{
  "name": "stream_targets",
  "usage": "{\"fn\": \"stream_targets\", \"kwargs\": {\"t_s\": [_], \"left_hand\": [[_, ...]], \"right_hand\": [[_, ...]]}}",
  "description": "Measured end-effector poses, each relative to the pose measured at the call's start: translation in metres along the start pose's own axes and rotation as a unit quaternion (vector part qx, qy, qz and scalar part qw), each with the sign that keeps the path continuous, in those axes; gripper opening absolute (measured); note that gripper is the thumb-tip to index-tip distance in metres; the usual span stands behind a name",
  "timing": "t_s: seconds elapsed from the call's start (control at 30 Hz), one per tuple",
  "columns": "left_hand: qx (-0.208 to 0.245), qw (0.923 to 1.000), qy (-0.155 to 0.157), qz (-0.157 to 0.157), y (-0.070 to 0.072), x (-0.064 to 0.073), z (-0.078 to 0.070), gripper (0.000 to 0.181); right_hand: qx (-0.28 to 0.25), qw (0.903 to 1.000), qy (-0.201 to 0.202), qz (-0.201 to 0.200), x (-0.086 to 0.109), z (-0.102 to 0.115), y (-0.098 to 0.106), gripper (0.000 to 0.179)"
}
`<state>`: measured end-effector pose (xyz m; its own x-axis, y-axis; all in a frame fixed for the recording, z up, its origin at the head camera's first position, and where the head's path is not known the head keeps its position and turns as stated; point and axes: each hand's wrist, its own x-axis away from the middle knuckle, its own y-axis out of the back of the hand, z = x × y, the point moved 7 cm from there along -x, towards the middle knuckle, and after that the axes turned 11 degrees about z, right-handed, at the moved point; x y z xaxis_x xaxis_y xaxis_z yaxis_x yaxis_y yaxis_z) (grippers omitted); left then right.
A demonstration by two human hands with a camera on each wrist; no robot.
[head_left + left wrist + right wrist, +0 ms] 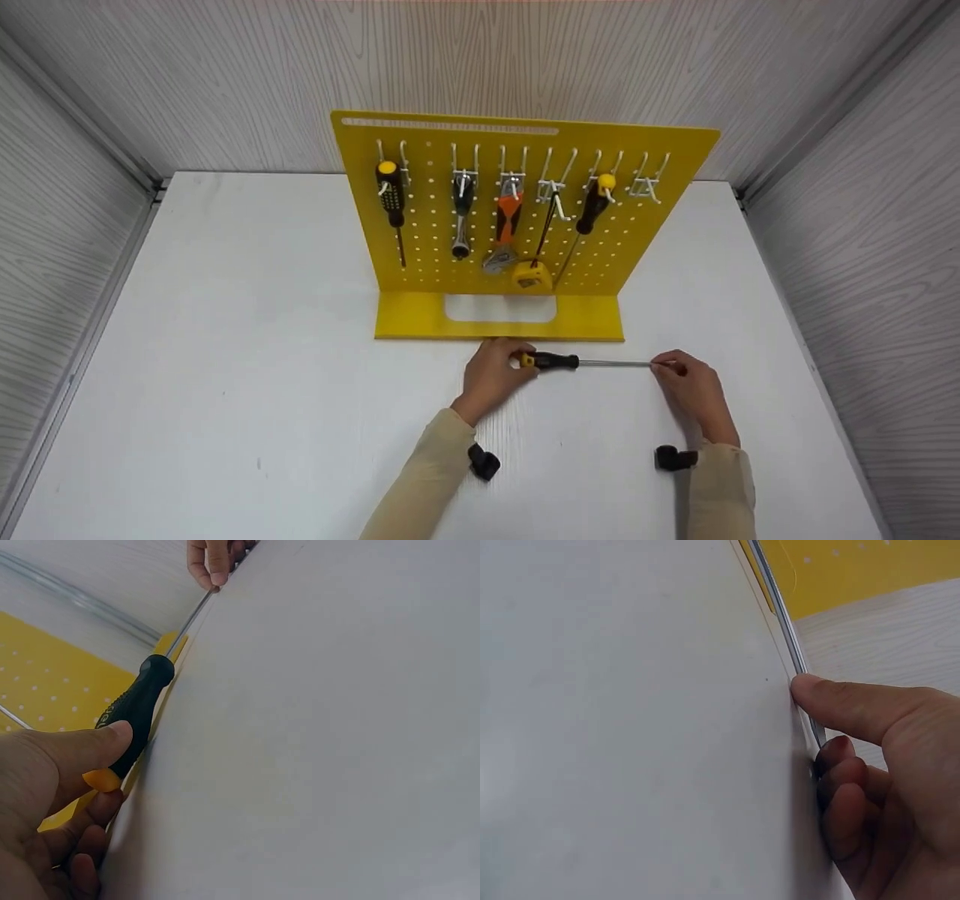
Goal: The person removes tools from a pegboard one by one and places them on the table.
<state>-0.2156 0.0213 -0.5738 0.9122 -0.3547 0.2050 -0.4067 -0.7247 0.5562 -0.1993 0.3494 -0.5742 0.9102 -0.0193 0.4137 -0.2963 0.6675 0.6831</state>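
A screwdriver (556,361) with a black handle, yellow end cap and long steel shaft lies crosswise in front of the pegboard's base. At its handle end, my left hand (495,373) grips the cap between thumb and fingers. My right hand (694,386) pinches the shaft close to its tip. In the left wrist view the dark handle (139,701) passes under the thumb, and the shaft runs off toward the other hand. The right wrist view has the thumb (840,701) against the steel shaft (784,615), with the other fingers curled below.
The yellow pegboard (442,262) stands behind the hands. On its hooks hang a short screwdriver (391,196), a ratchet (462,217), an orange adjustable wrench (508,221), a tape measure (532,277) and another long screwdriver (594,206). Walls enclose the white table (225,375).
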Motion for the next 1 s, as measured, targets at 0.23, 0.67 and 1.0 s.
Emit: {"fn": "stream_targets", "kwargs": {"t_s": [0.23, 0.67, 1.0], "left_hand": [[0.028, 0.9996, -0.002, 0.006, 0.002, 0.0, 0.002, 0.03], [0.074, 0.9971, -0.001, 0.015, 0.008, -0.001, 0.009, 0.033], [0.124, 0.9914, -0.006, 0.043, 0.011, 0.0, 0.014, 0.032]], "right_hand": [[0.001, 1.0, -0.007, -0.001, 0.0, -0.001, 0.0, 0.022], [-0.016, 0.9999, 0.003, 0.0, 0.0, 0.0, 0.001, 0.022], [-0.144, 0.9895, -0.009, 0.004, -0.002, -0.02, 0.006, 0.041]]}}
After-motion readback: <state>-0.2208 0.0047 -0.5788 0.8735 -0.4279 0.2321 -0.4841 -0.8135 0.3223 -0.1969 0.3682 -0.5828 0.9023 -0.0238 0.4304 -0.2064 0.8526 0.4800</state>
